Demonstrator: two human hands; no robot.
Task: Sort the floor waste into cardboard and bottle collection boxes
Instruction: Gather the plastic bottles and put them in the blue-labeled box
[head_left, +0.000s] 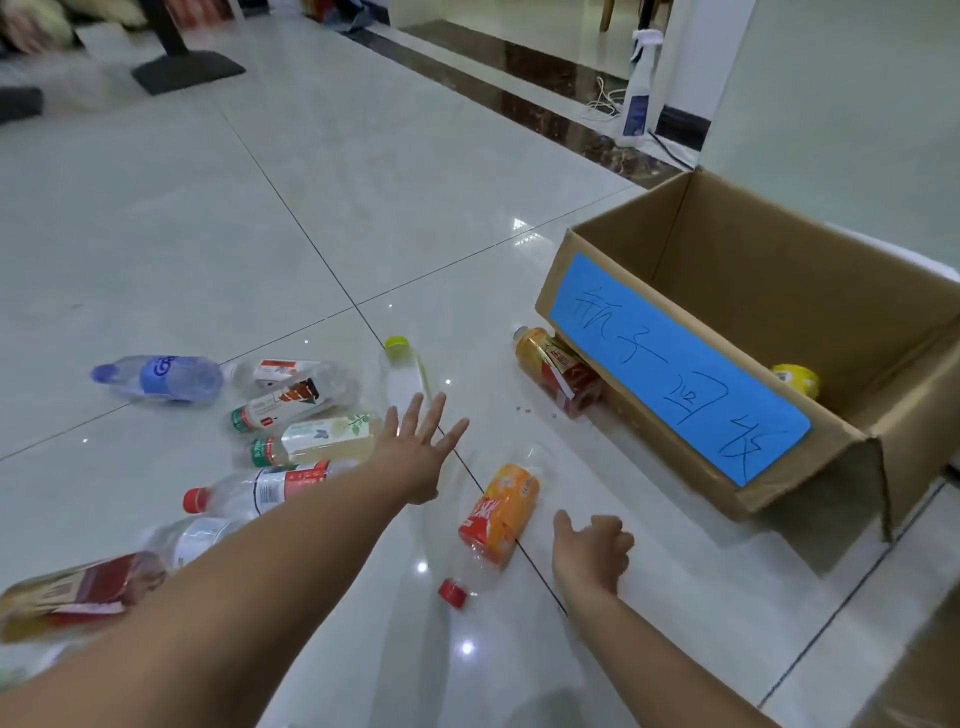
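Observation:
Several empty plastic bottles lie on the tiled floor. An orange-labelled bottle (497, 517) with a red cap lies between my hands. My left hand (418, 449) is stretched out with fingers spread, hovering near a clear bottle with a yellow-green cap (402, 371). My right hand (592, 551) hangs loosely curled, holding nothing, just right of the orange bottle. A cardboard box (857, 467) with a blue handwritten label (675, 379) stands at the right, with a yellow-capped bottle (795, 379) inside. An amber bottle (558, 371) lies against the box's front.
More bottles lie at the left: a blue-labelled one (161, 376), two with green caps (291, 400), one with a red cap (249, 491), and a brown-labelled one (72, 597). A white spray bottle (639, 93) stands by the far wall. A black table base (187, 67) stands far left.

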